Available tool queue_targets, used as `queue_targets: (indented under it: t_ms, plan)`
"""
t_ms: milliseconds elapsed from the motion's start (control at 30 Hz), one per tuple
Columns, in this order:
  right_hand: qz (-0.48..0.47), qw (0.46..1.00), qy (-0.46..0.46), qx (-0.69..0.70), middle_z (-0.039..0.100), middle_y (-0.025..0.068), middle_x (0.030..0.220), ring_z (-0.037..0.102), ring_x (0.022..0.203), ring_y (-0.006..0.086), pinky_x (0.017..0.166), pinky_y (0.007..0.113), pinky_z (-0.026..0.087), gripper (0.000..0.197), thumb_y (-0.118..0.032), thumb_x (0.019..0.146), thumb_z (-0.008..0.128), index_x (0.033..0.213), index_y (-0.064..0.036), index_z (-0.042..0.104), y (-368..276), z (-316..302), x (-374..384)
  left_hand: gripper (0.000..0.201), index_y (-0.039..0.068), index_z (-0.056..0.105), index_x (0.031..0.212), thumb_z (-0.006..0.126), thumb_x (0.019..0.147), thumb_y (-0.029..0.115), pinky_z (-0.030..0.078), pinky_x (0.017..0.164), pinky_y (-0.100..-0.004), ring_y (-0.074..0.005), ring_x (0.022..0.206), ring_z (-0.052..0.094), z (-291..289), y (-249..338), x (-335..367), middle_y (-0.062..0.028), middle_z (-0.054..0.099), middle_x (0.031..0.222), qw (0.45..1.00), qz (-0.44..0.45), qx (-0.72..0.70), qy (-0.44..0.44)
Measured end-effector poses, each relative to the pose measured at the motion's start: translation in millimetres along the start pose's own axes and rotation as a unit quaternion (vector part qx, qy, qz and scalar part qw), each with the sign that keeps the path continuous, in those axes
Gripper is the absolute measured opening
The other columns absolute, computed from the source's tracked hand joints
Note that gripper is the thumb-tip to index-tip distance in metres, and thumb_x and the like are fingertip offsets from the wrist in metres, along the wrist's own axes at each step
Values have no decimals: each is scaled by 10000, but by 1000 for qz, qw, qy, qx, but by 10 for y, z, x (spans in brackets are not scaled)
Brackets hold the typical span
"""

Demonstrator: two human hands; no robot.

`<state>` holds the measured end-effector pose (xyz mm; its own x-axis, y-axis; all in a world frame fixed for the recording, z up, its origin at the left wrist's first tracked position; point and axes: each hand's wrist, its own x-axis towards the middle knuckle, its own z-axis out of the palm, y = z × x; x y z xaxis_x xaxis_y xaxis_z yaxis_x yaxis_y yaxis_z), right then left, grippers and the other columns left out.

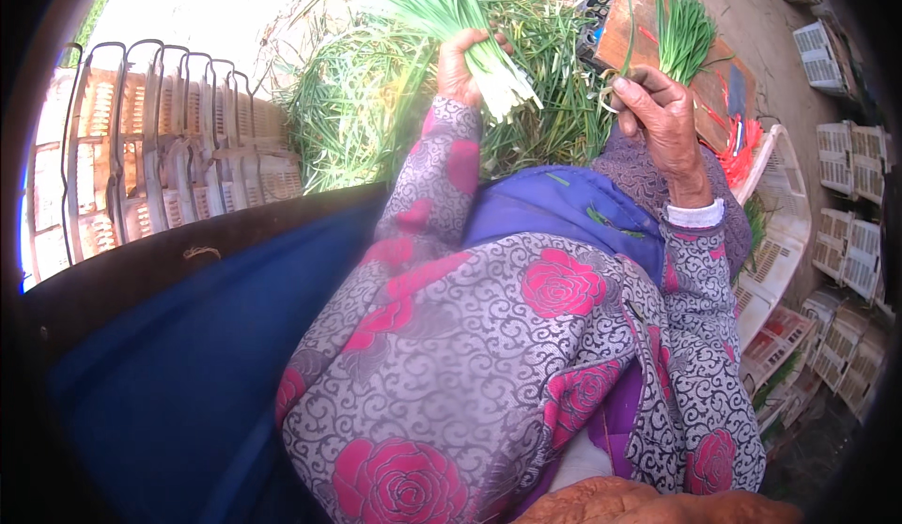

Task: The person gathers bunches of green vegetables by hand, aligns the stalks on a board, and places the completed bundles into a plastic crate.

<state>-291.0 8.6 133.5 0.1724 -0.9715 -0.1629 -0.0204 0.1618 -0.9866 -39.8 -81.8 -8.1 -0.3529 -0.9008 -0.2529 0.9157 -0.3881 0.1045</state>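
My left hand (460,68) is closed around a bunch of chives (498,68), whose pale cut ends point down and right while the green leaves fan out beyond the fist. To the right, my right hand (662,120) pinches a single long chive blade (627,31) between thumb and fingers. A pale yellowish curl shows by the fingertips. Below and around the left hand lies a large heap of loose chives (362,101). Another bunch of chives (681,35) rests on a reddish-brown board (639,26) just past my right hand.
A dark flat blade (737,92) and red strips (742,153) lie at the board's right edge. White plastic crates (775,233) stand to the right, with more stacked behind. On the left is a crate with black wire loops (160,139). A blue cloth (216,336) hangs beside me.
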Motion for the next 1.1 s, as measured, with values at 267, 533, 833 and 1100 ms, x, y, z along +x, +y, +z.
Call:
queue_targets:
  t_ms: [267, 533, 833, 1100]
  plan:
    - [-38, 974, 3, -222, 684, 139, 815, 647, 683, 166, 648, 328, 527, 306, -272, 950, 675, 1018, 26, 656, 280, 344, 256, 274, -60, 581, 1069, 625, 811, 21, 590, 741, -426, -265, 796, 641, -16, -133, 52, -152, 617, 908, 999, -1, 41, 10]
    - [-17, 979, -59, -193, 621, 65, 702, 588, 624, 112, 572, 321, 477, 234, -218, 951, 638, 906, 12, 647, 624, 462, 365, 387, -68, 564, 1191, 613, 838, 83, 573, 907, -478, -380, 1102, 648, 150, -197, -155, -261, 644, 1169, 990, -48, 102, -80]
    - [-201, 898, 71, -384, 564, 113, 654, 564, 567, 151, 541, 360, 466, 211, -188, 986, 581, 928, 11, 622, 733, 371, 456, 316, -82, 592, 1124, 628, 833, 35, 563, 770, -403, -239, 809, 611, 72, -244, -70, -131, 607, 870, 995, -55, 63, -61]
    - [-286, 848, -30, -446, 664, 115, 809, 685, 667, 252, 579, 380, 527, 94, -151, 910, 667, 941, -63, 670, 383, 651, 73, 270, -67, 613, 1103, 667, 870, 58, 570, 776, -400, -229, 822, 651, 102, -276, -82, -141, 655, 870, 997, -12, 78, -19]
